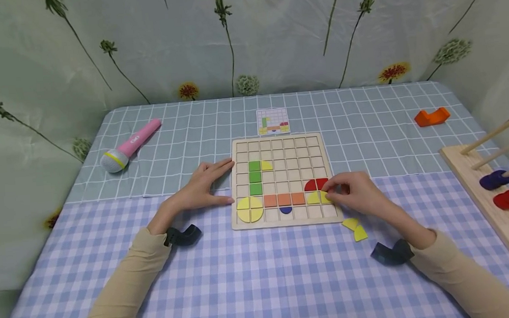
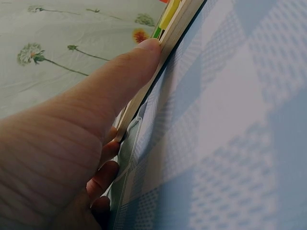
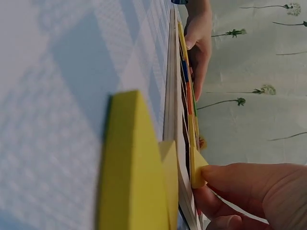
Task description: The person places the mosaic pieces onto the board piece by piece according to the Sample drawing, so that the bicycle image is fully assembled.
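In the head view a wooden grid board (image 1: 282,169) lies mid-table, holding several coloured pieces. My left hand (image 1: 201,188) rests against its left edge, thumb and fingers spread. At the board's right side my right hand (image 1: 361,193) pinches a yellow quarter-circle piece (image 3: 197,167) over a cell, next to another yellow piece (image 1: 313,198) and below red pieces (image 1: 316,184). Two loose yellow pieces (image 1: 359,233) lie on the cloth near the right hand. Also on the board are green squares (image 1: 255,177), orange squares (image 1: 284,199), a yellow circle (image 1: 250,209) and a blue half-circle (image 1: 286,210).
A small pattern card (image 1: 273,120) lies behind the board. To the far left is a pink toy microphone (image 1: 138,140). An orange curved block (image 1: 432,116) lies at the back right, with a wooden bead rack (image 1: 483,202) along the right edge.
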A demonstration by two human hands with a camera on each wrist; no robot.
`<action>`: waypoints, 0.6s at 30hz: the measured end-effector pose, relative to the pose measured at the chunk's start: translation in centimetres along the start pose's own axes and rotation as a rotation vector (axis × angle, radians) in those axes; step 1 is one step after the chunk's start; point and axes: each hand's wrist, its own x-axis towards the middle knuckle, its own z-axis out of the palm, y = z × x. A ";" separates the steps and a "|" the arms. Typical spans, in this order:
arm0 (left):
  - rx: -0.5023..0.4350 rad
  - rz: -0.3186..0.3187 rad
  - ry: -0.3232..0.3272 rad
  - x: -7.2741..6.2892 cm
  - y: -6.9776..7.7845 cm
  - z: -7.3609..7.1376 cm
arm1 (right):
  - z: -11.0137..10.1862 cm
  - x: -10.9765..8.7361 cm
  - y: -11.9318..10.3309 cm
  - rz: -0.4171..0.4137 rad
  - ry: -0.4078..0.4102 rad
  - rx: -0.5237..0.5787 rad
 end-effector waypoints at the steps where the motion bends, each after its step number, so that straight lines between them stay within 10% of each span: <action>1: 0.004 0.001 0.000 0.0 0.0 0.0 | 0.0 0.0 0.0 -0.008 0.004 -0.005; 18: 0.001 0.003 -0.003 0.0 0.0 -0.1 | -0.4 -0.5 -0.6 -0.047 -0.023 -0.071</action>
